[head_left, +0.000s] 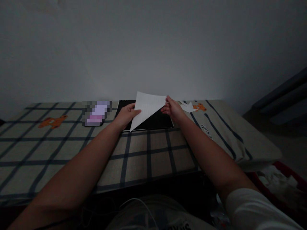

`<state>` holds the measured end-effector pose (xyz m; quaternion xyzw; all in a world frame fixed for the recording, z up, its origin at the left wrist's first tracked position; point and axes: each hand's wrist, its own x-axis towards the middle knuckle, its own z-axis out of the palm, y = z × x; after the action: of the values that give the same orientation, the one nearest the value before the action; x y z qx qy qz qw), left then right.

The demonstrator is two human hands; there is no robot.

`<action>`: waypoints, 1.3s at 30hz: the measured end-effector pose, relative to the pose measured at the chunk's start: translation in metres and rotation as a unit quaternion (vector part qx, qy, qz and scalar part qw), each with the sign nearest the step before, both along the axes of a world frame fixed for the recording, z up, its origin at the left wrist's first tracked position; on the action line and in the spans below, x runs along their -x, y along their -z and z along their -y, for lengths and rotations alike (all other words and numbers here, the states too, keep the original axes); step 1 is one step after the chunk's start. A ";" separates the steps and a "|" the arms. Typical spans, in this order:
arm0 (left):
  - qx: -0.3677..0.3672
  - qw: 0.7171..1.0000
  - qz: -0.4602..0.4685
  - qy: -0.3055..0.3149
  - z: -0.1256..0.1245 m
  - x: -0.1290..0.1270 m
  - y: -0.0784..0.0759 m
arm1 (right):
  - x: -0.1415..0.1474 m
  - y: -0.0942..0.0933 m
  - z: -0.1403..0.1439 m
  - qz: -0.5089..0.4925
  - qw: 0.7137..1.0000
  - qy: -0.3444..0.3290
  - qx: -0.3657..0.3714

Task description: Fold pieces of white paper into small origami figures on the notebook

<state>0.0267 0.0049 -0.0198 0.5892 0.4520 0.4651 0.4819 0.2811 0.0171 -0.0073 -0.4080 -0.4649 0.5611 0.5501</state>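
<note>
A white sheet of paper (147, 107), folded to a triangular shape with a point hanging down, is held up between both hands. My left hand (126, 115) is closed on its left edge, thumb on the front face. At the upper right corner, my right hand (172, 108) pinches the paper between thumb and forefinger, the other fingers curled loosely. Below the paper lies a flat black board or notebook (158, 120) with a pale edge, partly hidden by the sheet and hands.
A phone (97, 113), its screen blurred out, lies at the left on the checked tablecloth (136, 159). White paper pieces (188, 107) rest right of my right hand. A pale wall (153, 48) stands behind the table. A red bin (285, 172) with crumpled paper sits at the lower right.
</note>
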 end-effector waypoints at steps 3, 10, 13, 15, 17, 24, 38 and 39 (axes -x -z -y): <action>0.003 1.000 0.005 -0.022 0.003 -0.002 -0.003 | 0.001 -0.002 0.001 0.019 1.000 -0.004 0.015; 0.025 0.995 0.064 -0.069 0.008 -0.006 -0.011 | 0.003 -0.003 0.001 0.075 0.997 -0.010 0.027; 0.021 0.995 0.058 -0.080 0.006 -0.005 -0.012 | 0.002 -0.002 0.001 0.080 0.996 -0.008 0.029; 0.017 0.995 0.055 -0.082 0.005 -0.005 -0.012 | 0.002 -0.002 0.001 0.079 0.996 -0.014 0.029; 0.016 0.994 0.062 -0.090 0.003 -0.005 -0.011 | 0.001 -0.002 0.001 0.071 0.997 -0.020 0.028; -0.004 0.986 0.116 -0.119 -0.002 -0.003 -0.005 | 0.000 0.000 -0.001 0.034 0.999 -0.023 0.014; 0.055 0.989 0.112 -0.085 0.008 -0.007 -0.021 | 0.001 -0.002 0.001 -0.012 1.000 -0.013 0.020; 0.051 0.990 0.099 -0.088 0.008 -0.007 -0.021 | 0.000 -0.002 0.001 -0.014 1.000 -0.016 0.016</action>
<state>0.0334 -0.0035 0.0012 0.4734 0.4752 0.5378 0.5107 0.2811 0.0165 -0.0058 -0.4013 -0.4545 0.5827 0.5412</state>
